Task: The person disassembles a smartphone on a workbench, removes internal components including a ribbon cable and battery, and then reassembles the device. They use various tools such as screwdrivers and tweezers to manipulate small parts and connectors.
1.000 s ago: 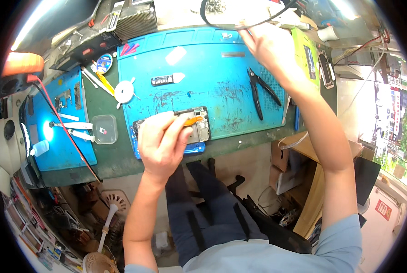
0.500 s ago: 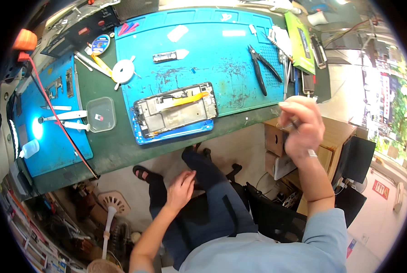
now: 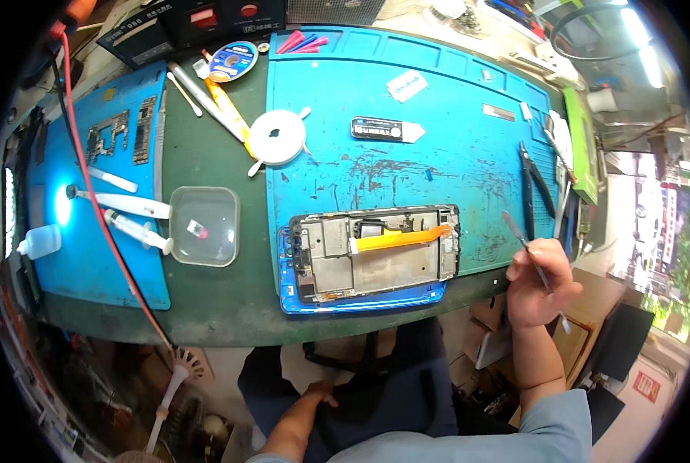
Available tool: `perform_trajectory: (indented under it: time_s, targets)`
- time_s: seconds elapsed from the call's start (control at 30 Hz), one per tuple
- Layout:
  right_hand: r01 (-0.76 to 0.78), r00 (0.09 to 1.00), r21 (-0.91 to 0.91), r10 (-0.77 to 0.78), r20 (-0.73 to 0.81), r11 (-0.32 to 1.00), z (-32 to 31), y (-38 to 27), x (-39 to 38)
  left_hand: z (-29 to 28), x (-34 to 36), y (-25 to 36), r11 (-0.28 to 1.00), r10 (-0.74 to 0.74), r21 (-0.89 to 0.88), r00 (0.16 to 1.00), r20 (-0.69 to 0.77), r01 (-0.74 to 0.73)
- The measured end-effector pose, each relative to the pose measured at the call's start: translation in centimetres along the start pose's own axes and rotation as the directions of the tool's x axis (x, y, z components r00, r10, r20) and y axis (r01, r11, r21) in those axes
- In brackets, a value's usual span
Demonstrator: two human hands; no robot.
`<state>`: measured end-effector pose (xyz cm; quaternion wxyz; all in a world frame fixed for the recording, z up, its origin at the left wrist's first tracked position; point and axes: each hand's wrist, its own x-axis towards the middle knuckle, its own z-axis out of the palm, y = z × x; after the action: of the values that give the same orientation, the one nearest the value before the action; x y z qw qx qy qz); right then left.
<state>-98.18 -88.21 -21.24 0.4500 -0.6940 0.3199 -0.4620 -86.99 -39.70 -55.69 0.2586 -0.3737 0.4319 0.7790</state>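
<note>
My right hand (image 3: 542, 285) is closed around a thin metal pry tool (image 3: 536, 266). Its flat tip points up and left over the edge of the blue mat; the other end sticks out below my palm. To the left of that hand lies an opened phone frame (image 3: 391, 266), its metal inside facing up, with an orange flex cable (image 3: 407, 240) across it. Beneath the frame a blue phone back cover (image 3: 360, 301) shows along the near and left sides. My left hand (image 3: 323, 393) rests low over my lap, dim and partly foreshortened, its fingers loosely stretched and apparently holding nothing.
On the blue mat (image 3: 329, 185) are black-handled cutters (image 3: 538, 181), a small blade box (image 3: 380, 130) and a white spool (image 3: 277, 137). Left of it stand a clear plastic box (image 3: 204, 231), a syringe (image 3: 138, 230) and a lit lamp (image 3: 64, 193). A red cable (image 3: 102, 201) hangs across the left side.
The view has shifted, so the bench sits lower and farther right. My right hand has turned, bringing the pry tool into plain sight. My left hand has drawn back toward my body.
</note>
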Motion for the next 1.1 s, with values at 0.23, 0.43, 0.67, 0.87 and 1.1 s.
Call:
perform_trajectory:
  time_s: [0.23, 0.43, 0.67, 0.87, 1.1]
  targets:
    - [0.122, 0.975, -0.221, -0.075, 0.211, 0.968, 1.0, -0.4, 1.7, -11.4, -3.0, 6.7, 0.958, 0.269, 0.203, 0.880, -0.392, -0.203]
    - [0.131, 0.977, -0.238, -0.084, 0.197, 0.962, 0.8, -0.6, 2.0, -18.1, -3.1, 8.8, 0.886, 0.413, 0.436, 0.691, -0.594, -0.154]
    - [0.185, 0.980, -0.269, -0.157, 0.125, 0.945, 1.5, -0.4, 1.5, -19.0, -4.6, 9.1, 0.873, 0.394, 0.488, 0.576, -0.716, 0.010]
    - [0.157, 0.988, -0.267, -0.156, 0.025, 0.951, 2.1, -0.6, 1.3, -14.6, -9.9, 12.7, 0.908, 0.418, 0.418, 0.000, -0.909, -0.038]
    - [0.168, 0.985, -0.302, -0.172, 0.015, 0.938, 2.3, -0.2, 1.5, -14.2, -29.0, 19.8, 0.834, 0.456, 0.538, -0.699, -0.551, 0.120]
